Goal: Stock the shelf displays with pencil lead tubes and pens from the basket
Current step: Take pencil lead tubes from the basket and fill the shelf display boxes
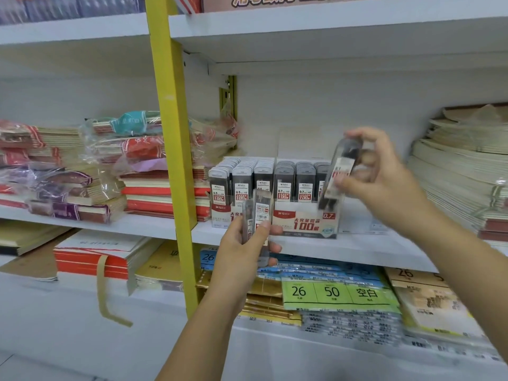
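1. Left hand (pixel 247 243): raised in front of the shelf (pixel 357 248) edge, just before the 0.5 box. Fingers curled round the held tubes, thumb pressed on their front face.
2. Held tubes (pixel 260 213): at least two clear lead tubes, upright, and one shows a barcode label. The exact count is unclear.
3. Right hand (pixel 384 177): raised above the right end of the 0.7 box. Thumb and fingers pinch the tilted tube by its upper half. Somewhat blurred.
4. Tilted tube (pixel 339 174): dark tube with a white and red label. Its top leans right and its lower end sits at the rightmost row of the 0.7 box. Whether it touches the box cannot be told.
5. 0.5 box (pixel 220 218): clear display on the middle shelf, left of the pair, its front partly hidden by the left hand.
6. 0.7 box (pixel 305 222): clear display touching the 0.5 box on its right, with a red "0.7" tag at its front corner.
7. Stocked tubes (pixel 284 182): upright rows filling both boxes, labels facing forward.
8. Post (pixel 171 160): yellow upright, left of the boxes.
9. Notebooks (pixel 162 192): red-edged stack on the middle shelf, beside the post.
10. Wrapped bundles (pixel 132 144): notebooks in clear film, piled on and left of that stack.
11. Pale stack (pixel 461 171): cream booklets at the shelf's right end, well apart from the boxes.
12. Green pack (pixel 338 292): on the lower shelf below the boxes, marked "26" and "50".
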A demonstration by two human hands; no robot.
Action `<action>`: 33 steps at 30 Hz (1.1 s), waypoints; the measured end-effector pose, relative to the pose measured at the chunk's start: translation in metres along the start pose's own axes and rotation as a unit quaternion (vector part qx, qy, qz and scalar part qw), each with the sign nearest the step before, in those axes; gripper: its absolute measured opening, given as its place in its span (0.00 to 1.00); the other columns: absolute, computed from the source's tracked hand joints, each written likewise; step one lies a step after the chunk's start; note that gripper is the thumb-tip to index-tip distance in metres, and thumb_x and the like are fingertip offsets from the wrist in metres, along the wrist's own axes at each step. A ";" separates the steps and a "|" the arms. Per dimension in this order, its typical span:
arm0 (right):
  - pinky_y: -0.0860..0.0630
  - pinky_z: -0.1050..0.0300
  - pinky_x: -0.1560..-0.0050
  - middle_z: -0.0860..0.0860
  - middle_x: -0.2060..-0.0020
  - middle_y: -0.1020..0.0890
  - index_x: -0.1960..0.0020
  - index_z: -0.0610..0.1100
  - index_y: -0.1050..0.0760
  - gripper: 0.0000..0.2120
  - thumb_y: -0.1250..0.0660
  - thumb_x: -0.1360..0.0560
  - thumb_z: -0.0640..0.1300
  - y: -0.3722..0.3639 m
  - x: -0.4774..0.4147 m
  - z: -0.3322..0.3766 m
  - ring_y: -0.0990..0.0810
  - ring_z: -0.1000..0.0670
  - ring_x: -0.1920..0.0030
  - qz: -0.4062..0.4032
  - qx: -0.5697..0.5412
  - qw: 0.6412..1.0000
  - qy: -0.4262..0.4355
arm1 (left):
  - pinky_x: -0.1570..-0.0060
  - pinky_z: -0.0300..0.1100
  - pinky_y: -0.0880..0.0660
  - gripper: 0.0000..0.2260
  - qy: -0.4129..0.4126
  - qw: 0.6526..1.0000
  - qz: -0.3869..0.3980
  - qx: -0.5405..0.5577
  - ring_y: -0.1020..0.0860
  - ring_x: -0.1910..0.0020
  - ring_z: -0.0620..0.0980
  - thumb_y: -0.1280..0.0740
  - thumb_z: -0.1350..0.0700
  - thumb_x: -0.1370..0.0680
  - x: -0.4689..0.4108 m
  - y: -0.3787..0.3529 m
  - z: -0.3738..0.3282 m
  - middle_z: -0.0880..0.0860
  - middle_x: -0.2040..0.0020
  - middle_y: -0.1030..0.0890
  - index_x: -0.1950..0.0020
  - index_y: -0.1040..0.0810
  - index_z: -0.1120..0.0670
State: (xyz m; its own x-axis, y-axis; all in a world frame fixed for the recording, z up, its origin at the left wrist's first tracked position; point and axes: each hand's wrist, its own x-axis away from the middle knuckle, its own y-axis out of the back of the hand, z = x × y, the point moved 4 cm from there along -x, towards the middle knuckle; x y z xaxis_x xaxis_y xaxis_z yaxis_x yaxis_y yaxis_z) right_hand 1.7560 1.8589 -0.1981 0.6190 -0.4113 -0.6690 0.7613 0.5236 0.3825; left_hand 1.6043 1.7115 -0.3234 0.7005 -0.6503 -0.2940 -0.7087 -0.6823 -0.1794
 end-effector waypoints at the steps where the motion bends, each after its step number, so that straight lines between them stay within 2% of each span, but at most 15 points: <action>1: 0.19 0.58 0.59 0.54 0.51 0.17 0.46 0.70 0.35 0.29 0.29 0.26 0.37 0.008 -0.010 0.002 0.16 0.57 0.57 -0.025 0.031 0.999 0.019 | 0.62 0.38 0.21 0.06 -0.001 1.000 0.000 -0.001 0.16 0.60 0.46 0.34 0.50 0.18 -0.001 0.000 0.000 0.48 0.50 0.13 0.41 0.22 0.44; 3: 0.20 0.54 0.56 0.56 0.57 0.18 0.49 0.68 0.36 0.26 0.29 0.26 0.39 0.016 -0.027 0.002 0.18 0.55 0.59 -0.042 0.105 0.993 0.045 | 0.62 0.38 0.21 0.06 0.000 1.000 0.000 0.002 0.16 0.60 0.46 0.34 0.50 0.18 -0.001 0.000 0.000 0.48 0.50 0.13 0.42 0.22 0.43; 5: 0.20 0.48 0.51 0.55 0.57 0.20 0.51 0.67 0.34 0.23 0.28 0.26 0.40 0.016 -0.039 -0.005 0.19 0.50 0.58 -0.029 0.156 0.986 0.048 | 0.62 0.37 0.20 0.06 0.004 1.000 0.000 0.003 0.16 0.60 0.46 0.34 0.50 0.18 -0.001 0.000 0.001 0.47 0.50 0.13 0.43 0.22 0.41; 7: 0.21 0.52 0.53 0.56 0.57 0.20 0.51 0.65 0.32 0.20 0.28 0.27 0.42 0.010 -0.044 -0.016 0.20 0.56 0.58 0.007 0.195 0.980 0.037 | 0.62 0.37 0.20 0.06 0.009 1.000 -0.001 0.004 0.15 0.60 0.46 0.34 0.50 0.18 -0.002 0.000 0.001 0.47 0.50 0.13 0.42 0.22 0.41; 10: 0.29 0.64 0.61 0.59 0.59 0.20 0.54 0.64 0.29 0.14 0.29 0.26 0.46 0.003 -0.048 -0.031 0.23 0.65 0.58 0.048 0.234 0.971 0.013 | 0.63 0.37 0.20 0.06 0.011 1.000 -0.003 0.004 0.15 0.60 0.45 0.34 0.50 0.18 -0.001 0.000 0.001 0.46 0.51 0.13 0.42 0.23 0.42; 13: 0.36 0.64 0.59 0.60 0.57 0.24 0.55 0.63 0.26 0.07 0.31 0.26 0.50 -0.002 -0.053 -0.040 0.29 0.59 0.54 0.055 0.271 0.961 0.014 | 0.63 0.36 0.20 0.06 0.015 1.000 -0.002 0.014 0.15 0.60 0.45 0.34 0.50 0.18 0.000 0.000 0.000 0.47 0.51 0.13 0.42 0.22 0.42; 15: 0.38 0.60 0.53 0.60 0.56 0.28 0.51 0.62 0.23 0.05 0.32 0.25 0.52 -0.004 -0.055 -0.044 0.35 0.54 0.50 0.048 0.308 0.950 0.010 | 0.63 0.37 0.20 0.06 0.021 1.000 0.002 0.023 0.15 0.60 0.45 0.33 0.50 0.19 0.000 -0.001 -0.001 0.48 0.51 0.13 0.43 0.22 0.42; 16: 0.39 0.58 0.50 0.59 0.56 0.30 0.48 0.60 0.22 0.07 0.32 0.25 0.52 -0.004 -0.056 -0.046 0.37 0.54 0.48 0.041 0.323 0.946 0.001 | 0.62 0.37 0.20 0.06 0.023 0.999 0.005 0.026 0.15 0.59 0.45 0.32 0.49 0.20 0.001 -0.001 -0.001 0.48 0.51 0.13 0.43 0.21 0.42; 18: 0.40 0.57 0.48 0.56 0.55 0.30 0.42 0.58 0.21 0.11 0.33 0.24 0.52 -0.004 -0.055 -0.047 0.38 0.53 0.47 0.028 0.366 0.930 -0.013 | 0.62 0.37 0.20 0.06 0.025 0.999 0.012 0.033 0.15 0.59 0.46 0.31 0.48 0.21 0.003 -0.001 -0.002 0.49 0.50 0.13 0.44 0.20 0.41; 20: 0.40 0.59 0.47 0.54 0.53 0.29 0.37 0.55 0.22 0.14 0.34 0.23 0.51 -0.005 -0.047 -0.038 0.37 0.52 0.45 -0.002 0.394 0.919 0.008 | 0.62 0.38 0.20 0.10 0.027 0.998 0.026 0.041 0.15 0.58 0.46 0.30 0.44 0.26 0.005 -0.003 -0.004 0.50 0.49 0.13 0.45 0.20 0.41; 23: 0.37 0.65 0.52 0.58 0.56 0.25 0.40 0.51 0.20 0.12 0.35 0.23 0.48 -0.016 -0.015 -0.015 0.31 0.56 0.52 -0.054 0.299 0.949 0.081 | 0.62 0.38 0.20 0.16 0.038 0.996 0.059 0.051 0.15 0.57 0.47 0.29 0.43 0.29 0.008 -0.007 -0.005 0.51 0.48 0.13 0.42 0.20 0.42; 24: 0.33 0.67 0.55 0.61 0.57 0.24 0.42 0.53 0.21 0.12 0.36 0.24 0.48 -0.024 -0.001 -0.011 0.28 0.59 0.55 -0.040 0.230 0.970 0.070 | 0.61 0.39 0.20 0.16 0.042 0.995 0.075 0.053 0.15 0.57 0.47 0.28 0.43 0.29 0.010 -0.010 -0.006 0.52 0.48 0.13 0.42 0.19 0.42; 26: 0.26 0.67 0.59 0.60 0.56 0.21 0.41 0.60 0.24 0.13 0.33 0.24 0.49 -0.043 0.022 -0.011 0.23 0.60 0.58 0.026 0.082 0.996 0.004 | 0.61 0.39 0.20 0.13 0.050 0.992 0.104 0.051 0.15 0.58 0.47 0.28 0.44 0.28 0.013 -0.016 -0.006 0.54 0.47 0.13 0.44 0.17 0.42; 29: 0.22 0.60 0.54 0.52 0.54 0.18 0.38 0.60 0.26 0.19 0.30 0.25 0.44 -0.063 0.040 -0.018 0.20 0.52 0.57 0.090 -0.073 0.989 -0.094 | 0.60 0.38 0.20 0.11 0.068 0.987 0.138 0.036 0.16 0.57 0.47 0.27 0.45 0.27 0.019 -0.023 -0.003 0.54 0.47 0.14 0.46 0.16 0.42; 33: 0.24 0.64 0.63 0.49 0.59 0.15 0.46 0.53 0.23 0.13 0.30 0.25 0.37 -0.054 0.043 -0.025 0.19 0.54 0.62 0.037 -0.127 0.985 -0.111 | 0.59 0.38 0.19 0.16 0.102 0.983 0.139 0.069 0.14 0.49 0.50 0.24 0.52 0.30 0.022 -0.018 0.004 0.55 0.45 0.14 0.42 0.17 0.49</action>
State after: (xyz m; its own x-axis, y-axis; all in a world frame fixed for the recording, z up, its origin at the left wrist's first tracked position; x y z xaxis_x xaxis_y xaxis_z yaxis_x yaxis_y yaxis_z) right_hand 1.7368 1.8320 -0.2631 0.7191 -0.5035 -0.4789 0.6572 0.7167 0.2333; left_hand 1.6321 1.7111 -0.3302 0.4708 -0.8680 -0.1578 -0.8697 -0.4265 -0.2484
